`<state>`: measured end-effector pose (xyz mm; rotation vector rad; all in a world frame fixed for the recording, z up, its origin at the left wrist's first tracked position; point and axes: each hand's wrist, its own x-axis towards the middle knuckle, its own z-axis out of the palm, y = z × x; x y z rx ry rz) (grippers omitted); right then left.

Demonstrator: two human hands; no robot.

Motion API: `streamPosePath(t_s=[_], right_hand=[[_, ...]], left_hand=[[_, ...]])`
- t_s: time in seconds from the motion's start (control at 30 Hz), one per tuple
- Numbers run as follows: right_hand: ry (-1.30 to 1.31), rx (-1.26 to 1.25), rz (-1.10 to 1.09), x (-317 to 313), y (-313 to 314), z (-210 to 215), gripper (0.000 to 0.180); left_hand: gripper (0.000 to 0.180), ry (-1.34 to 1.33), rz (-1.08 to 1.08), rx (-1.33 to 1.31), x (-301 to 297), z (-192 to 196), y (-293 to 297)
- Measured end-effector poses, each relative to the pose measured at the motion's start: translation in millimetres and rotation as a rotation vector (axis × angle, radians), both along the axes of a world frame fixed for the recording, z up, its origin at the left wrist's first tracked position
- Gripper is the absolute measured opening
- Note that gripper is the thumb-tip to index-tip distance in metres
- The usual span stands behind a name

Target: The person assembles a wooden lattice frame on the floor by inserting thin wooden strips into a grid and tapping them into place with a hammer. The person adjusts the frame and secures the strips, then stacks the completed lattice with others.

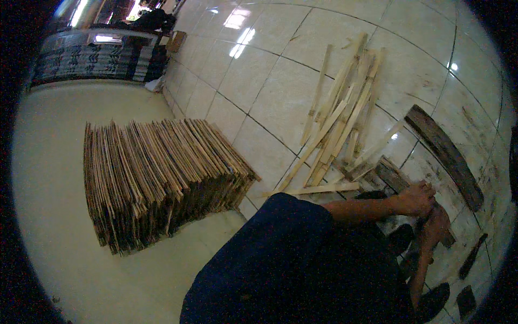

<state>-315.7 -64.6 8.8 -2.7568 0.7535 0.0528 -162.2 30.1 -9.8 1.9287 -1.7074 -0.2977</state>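
Observation:
Both of my hands meet low at the right, over a dark wooden board [389, 171] lying slantwise on the floor. My left hand [414, 198] is closed, its fingers bent near the board. Just below it, touching or nearly so, my right hand [435, 225] is also closed. What the fingers hold is too dim and covered to make out. Beyond my left forearm lies a loose pile of pale split bamboo strips [344, 121], and one strip [324, 188] lies apart, close to that arm.
A dark curved-looking plank [447, 156] lies right of my hands. A dark narrow tool [473, 256], perhaps a knife, rests near dark flat pieces [467, 302]. At left stands a thick row of thin brown slats [167, 173]. Dirt specks the tiled floor [259, 81].

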Motion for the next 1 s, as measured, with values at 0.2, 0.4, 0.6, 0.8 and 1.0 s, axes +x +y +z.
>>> streamPosePath(t_s=[0.2, 0.4, 0.6, 0.8, 1.0], right_hand=[[-0.422, 0.129, -0.274, -15.1, 12.7, -1.3, 0.032], [-0.398, -0.045, -0.715, -101.9, 49.8, 72.9, 0.025], [-0.294, -0.336, -1.122, -255.9, 76.8, 101.9, 0.023], [-0.147, -0.328, -1.487, -349.8, 132.7, 73.4, 0.021], [0.148, 0.215, -1.736, -342.5, 154.1, 52.0, 0.044]], left_hand=[[0.019, 0.013, -0.183, 0.050, 20.8, 17.7, -0.5], [0.017, 0.104, -0.164, 0.051, 28.0, 19.4, -4.4], [0.016, -0.180, -0.147, 0.186, 28.0, -24.0, -6.6], [0.020, -0.043, -0.224, -0.029, 38.4, 5.7, -7.3], [0.029, 0.050, -0.168, 0.096, 26.6, 23.4, -3.4]])
